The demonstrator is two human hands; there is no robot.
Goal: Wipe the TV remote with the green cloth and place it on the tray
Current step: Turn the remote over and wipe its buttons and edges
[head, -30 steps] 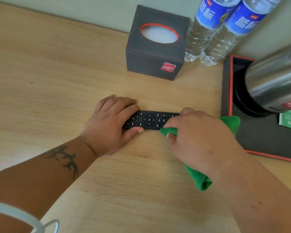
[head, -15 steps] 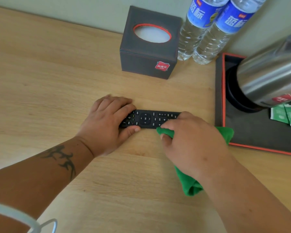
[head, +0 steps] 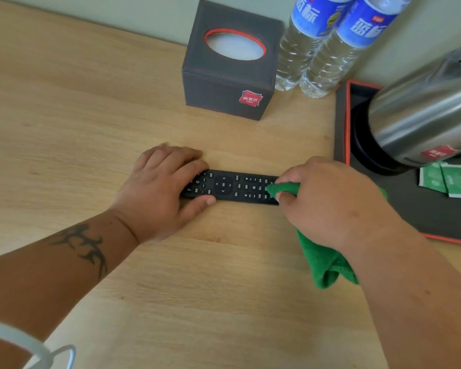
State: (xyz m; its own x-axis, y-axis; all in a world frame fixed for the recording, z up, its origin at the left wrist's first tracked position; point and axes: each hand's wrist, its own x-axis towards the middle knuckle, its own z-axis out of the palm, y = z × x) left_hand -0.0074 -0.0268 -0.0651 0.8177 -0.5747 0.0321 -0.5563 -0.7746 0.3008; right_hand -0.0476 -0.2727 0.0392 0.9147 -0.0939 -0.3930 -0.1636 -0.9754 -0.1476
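A black TV remote [head: 232, 186] lies flat and crosswise on the wooden table [head: 77, 115]. My left hand [head: 160, 190] pins its left end, fingers on top and thumb at the near edge. My right hand [head: 328, 201] is closed on the green cloth [head: 322, 259] and presses a fold of it onto the remote's right end, which is hidden. The rest of the cloth hangs below my wrist. The dark tray [head: 415, 217] with an orange rim sits to the right, just beyond my right hand.
A steel kettle [head: 421, 115] and green sachets [head: 447, 181] occupy the tray. A dark tissue box [head: 224, 75] stands behind the remote. Two water bottles [head: 328, 41] stand against the wall next to it.
My right hand has slid the cloth to the right along the remote, uncovering more of the buttons. My left hand keeps its hold on the left end.
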